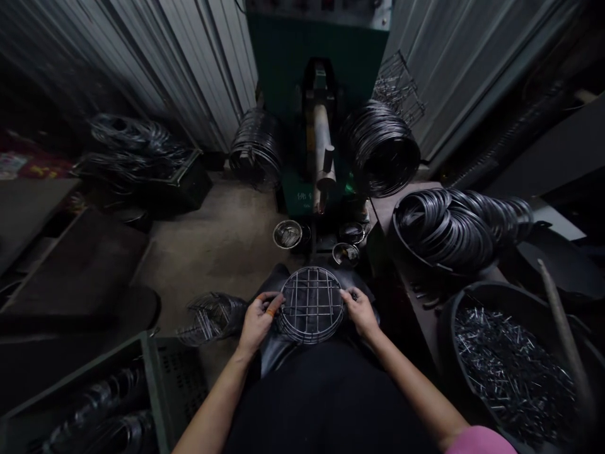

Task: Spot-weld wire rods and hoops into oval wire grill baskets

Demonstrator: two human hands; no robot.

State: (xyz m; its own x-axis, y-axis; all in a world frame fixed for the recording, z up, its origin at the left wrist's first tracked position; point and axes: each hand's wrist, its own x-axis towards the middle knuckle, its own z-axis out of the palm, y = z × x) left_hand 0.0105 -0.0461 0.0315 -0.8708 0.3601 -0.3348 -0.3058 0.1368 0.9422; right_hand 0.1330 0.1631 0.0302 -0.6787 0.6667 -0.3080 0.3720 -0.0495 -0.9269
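A round wire rack [312, 301] with crossed bars rests over my lap, and several rings seem stacked under its rim. My left hand [259, 318] pinches its left edge; an orange band shows on the fingers. On the opposite edge, my right hand [360, 311] grips the rim between thumb and fingers. Beyond the rack stands a green machine [278, 69] with a thick metal arm [322, 135] pointing toward me. Small metal bowls, one on the left [287, 234] and one nearer the middle [345, 253], sit below that arm.
Wire-ring bundles hang left [255, 151] and right [385, 148] of the machine. More rings fill a basin [401, 243]. Short wire pieces [515, 372] lie in a large tub at right. A green crate [154, 378] stands at lower left, near a stack of wire racks [212, 317].
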